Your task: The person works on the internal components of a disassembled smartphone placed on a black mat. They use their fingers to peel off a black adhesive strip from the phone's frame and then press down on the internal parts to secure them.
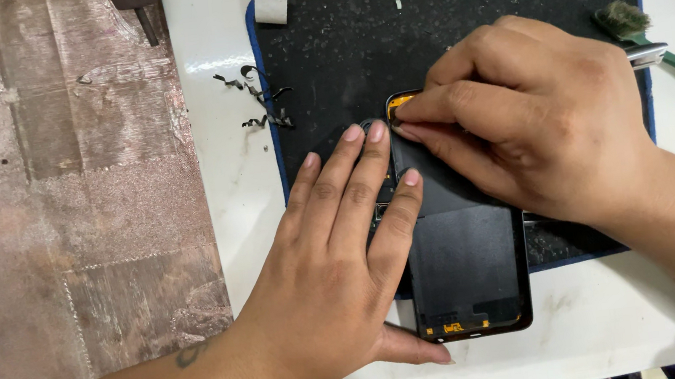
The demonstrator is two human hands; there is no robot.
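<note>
Opened phone [470,272] under flat, open left hand [339,274]; right hand [532,116] grip pinched at its top corner.

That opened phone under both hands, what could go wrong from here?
The right hand pinches at the orange part in the corner of the opened phone; a hard pull might tear it. The left hand presses flat on the exposed inside and could stress it. Black curled scraps beside the mat might stray inside.
</note>
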